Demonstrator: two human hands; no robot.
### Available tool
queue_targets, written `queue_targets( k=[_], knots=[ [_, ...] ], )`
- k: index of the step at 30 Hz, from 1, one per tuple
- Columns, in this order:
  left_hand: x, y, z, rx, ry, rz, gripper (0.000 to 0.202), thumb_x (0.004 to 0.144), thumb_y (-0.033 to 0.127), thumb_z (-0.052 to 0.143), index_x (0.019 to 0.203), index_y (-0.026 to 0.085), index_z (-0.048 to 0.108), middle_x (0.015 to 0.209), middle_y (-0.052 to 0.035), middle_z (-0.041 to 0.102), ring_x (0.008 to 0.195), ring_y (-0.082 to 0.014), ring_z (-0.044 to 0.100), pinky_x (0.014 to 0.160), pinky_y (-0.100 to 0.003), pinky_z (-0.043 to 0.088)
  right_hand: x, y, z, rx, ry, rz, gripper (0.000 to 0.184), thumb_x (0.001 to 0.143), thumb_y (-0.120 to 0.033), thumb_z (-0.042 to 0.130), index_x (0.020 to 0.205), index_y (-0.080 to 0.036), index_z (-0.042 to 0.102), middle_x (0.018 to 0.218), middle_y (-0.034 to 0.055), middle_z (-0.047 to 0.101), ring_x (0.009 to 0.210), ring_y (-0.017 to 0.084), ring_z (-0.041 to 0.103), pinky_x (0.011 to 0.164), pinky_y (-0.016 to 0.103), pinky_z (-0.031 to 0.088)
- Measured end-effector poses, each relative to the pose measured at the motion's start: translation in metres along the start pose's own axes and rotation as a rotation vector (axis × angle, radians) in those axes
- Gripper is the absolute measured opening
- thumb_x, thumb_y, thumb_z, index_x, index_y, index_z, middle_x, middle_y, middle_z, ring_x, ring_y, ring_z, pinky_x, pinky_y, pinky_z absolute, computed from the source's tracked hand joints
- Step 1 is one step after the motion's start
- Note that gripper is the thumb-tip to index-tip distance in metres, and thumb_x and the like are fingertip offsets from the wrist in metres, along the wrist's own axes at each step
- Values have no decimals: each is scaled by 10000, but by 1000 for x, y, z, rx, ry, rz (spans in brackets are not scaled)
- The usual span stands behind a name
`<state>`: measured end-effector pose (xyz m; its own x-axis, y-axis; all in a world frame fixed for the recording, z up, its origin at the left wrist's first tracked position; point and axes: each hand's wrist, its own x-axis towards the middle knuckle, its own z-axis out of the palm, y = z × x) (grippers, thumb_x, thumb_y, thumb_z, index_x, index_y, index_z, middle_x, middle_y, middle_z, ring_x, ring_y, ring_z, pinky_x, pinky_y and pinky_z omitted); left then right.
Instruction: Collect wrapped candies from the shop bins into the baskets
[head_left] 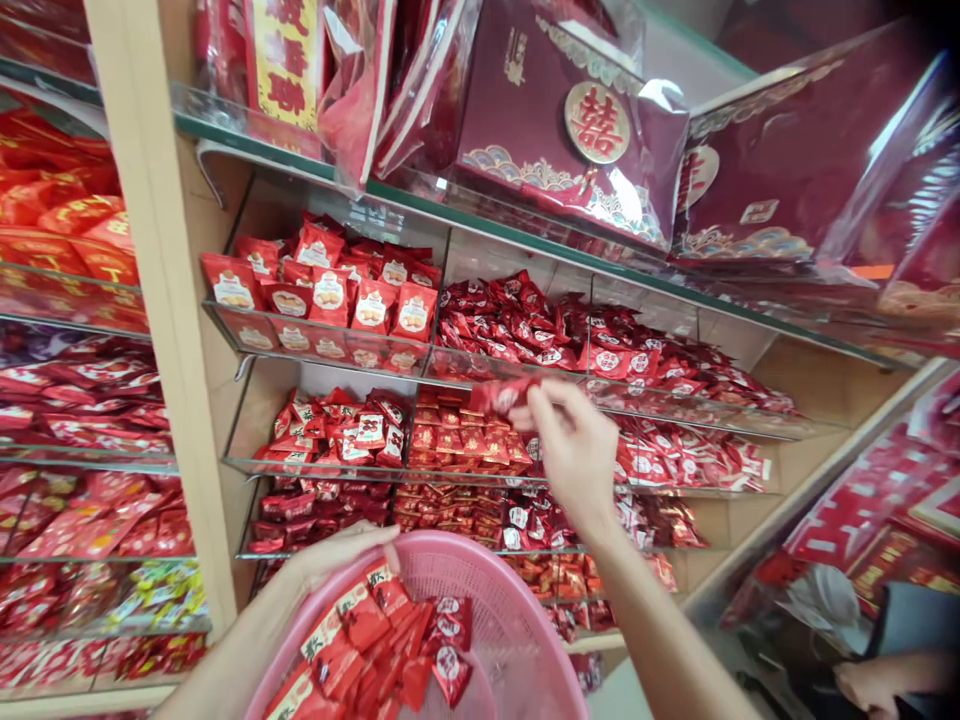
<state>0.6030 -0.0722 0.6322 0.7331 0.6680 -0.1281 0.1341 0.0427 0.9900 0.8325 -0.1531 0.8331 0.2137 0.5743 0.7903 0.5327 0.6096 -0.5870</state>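
My left hand (pixel 341 553) grips the far rim of a pink plastic basket (pixel 517 640) at the bottom centre. Several red candy packets (pixel 375 640) lie inside the basket. My right hand (pixel 574 445) is raised in front of the glass shelves, fingers pinched on a small red packet (pixel 504 397), which is blurred. That packet hovers at the front edge of a shelf compartment filled with small red packets (pixel 525 330). Below the hand sits a compartment of red and gold packets (pixel 465 435).
Glass shelves (pixel 420 355) hold several compartments of red snack packets. Large dark red gift boxes (pixel 577 130) lean on the top shelf. A wooden upright (pixel 161 300) divides off more shelves at left. Another person's hand (pixel 870 685) shows at bottom right.
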Motion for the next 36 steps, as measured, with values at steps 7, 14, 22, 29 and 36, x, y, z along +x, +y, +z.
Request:
queue_targets(
  k=[7,14,22,29,36],
  knots=[
    [3,9,8,-205,-41,-93,570,791,607,391,651,167,726,744,-63,705,745,-228,595,739,-298,439,-135,56,28,52,-357,194,196,856,-250,455,952,-224,625,1022,71,586,939,167,590,821,319,509],
    [7,6,11,-224,-66,-109,418,756,507,552,783,120,710,758,-58,695,729,-211,586,713,-298,437,-170,82,37,-119,-577,116,303,872,-189,369,1062,-240,600,1170,85,537,960,149,573,851,294,478],
    [11,1,7,-3,-113,32,241,736,348,630,754,129,728,807,-19,681,771,-172,563,742,-248,407,-183,83,40,-76,-405,314,277,865,-253,390,1093,-217,544,1218,106,508,1048,173,537,895,331,449],
    [18,-4,7,43,-103,30,196,688,344,670,713,157,724,772,-7,675,726,-147,565,716,-240,417,-192,89,51,197,-380,905,359,741,-536,531,728,-178,514,604,-8,560,466,110,489,424,229,395],
    [16,1,10,56,-152,73,187,692,323,670,607,159,698,812,1,633,758,-143,530,724,-238,403,-188,91,46,376,-468,950,365,665,-494,635,585,-166,495,504,-42,501,434,66,401,448,206,310]
  ],
)
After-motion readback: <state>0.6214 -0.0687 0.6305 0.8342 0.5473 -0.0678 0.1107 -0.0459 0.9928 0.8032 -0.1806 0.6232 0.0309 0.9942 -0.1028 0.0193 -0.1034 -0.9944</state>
